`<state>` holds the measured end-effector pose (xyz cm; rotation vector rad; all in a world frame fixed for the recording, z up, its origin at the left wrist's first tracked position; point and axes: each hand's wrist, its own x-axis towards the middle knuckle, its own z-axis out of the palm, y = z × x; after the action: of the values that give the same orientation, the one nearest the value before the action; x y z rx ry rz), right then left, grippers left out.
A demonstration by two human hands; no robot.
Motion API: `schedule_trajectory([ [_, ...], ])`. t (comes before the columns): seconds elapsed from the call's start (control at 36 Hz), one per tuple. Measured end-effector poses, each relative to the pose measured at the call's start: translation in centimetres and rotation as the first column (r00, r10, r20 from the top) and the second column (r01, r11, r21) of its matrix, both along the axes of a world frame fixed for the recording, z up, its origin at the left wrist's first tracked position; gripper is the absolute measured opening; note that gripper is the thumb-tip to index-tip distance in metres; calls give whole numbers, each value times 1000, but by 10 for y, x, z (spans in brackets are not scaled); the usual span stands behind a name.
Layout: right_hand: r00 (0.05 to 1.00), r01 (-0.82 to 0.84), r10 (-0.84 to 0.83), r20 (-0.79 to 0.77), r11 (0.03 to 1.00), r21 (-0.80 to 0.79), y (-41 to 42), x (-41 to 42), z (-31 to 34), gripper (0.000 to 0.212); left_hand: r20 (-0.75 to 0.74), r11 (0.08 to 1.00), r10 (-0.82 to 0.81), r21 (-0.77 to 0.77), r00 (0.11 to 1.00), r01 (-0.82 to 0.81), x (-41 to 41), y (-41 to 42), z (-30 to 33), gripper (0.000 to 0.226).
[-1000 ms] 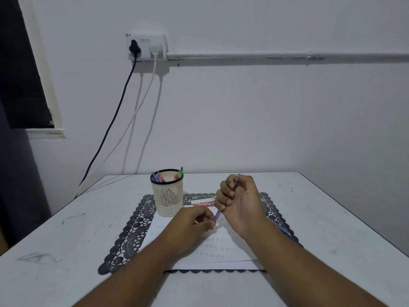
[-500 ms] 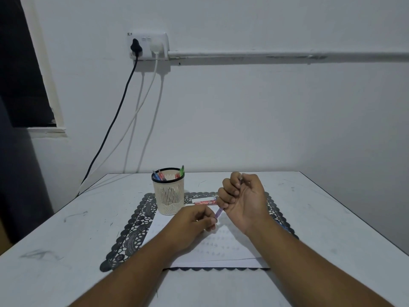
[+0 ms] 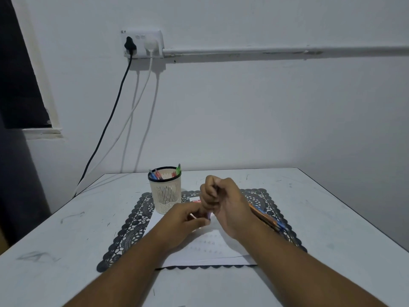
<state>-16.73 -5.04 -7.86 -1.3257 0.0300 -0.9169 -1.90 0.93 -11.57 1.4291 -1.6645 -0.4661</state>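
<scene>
**Curled right hand (image 3: 223, 200) and pinching left hand (image 3: 188, 221) share one purple pen (image 3: 208, 214)**

A white table (image 3: 66, 240) stands against a plain wall (image 3: 243, 107). The right hand wraps the purple pen tightly above the paper (image 3: 212, 251), and the left hand's fingertips nip its lower end. The pen cup (image 3: 166, 196) stands just behind them. The right wrist partly hides loose pens (image 3: 265, 220) on the dark mat (image 3: 130, 229).

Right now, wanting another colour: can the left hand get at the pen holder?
Probably yes: the pen holder stands beyond the left hand, nothing between them, though it pinches the purple pen and must let go.
</scene>
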Motion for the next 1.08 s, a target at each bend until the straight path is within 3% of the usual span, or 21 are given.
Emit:
schedule_trajectory([
  [0.14, 994, -56, 36, 105, 979, 196, -12, -6, 1, 26, -26, 1000, 10, 10, 1000, -9, 0, -1, -3, 30],
  [0.36, 977, -101, 7, 212, 895, 435, -25, -13, 2, 23, -359, 999, -39, 14, 933, 47, -9, -3, -8, 8],
  [0.58, 973, -125, 21, 228, 883, 452, -29, -13, 0, 23, -451, 999, -28, 28, 892, 46, -10, -4, -8, 9],
  [1.08, 974, -121, 15, 227, 878, 462, -31, -15, -1, 23, -435, 999, -2, 48, 900, 25, -13, -3, -7, 11],
])
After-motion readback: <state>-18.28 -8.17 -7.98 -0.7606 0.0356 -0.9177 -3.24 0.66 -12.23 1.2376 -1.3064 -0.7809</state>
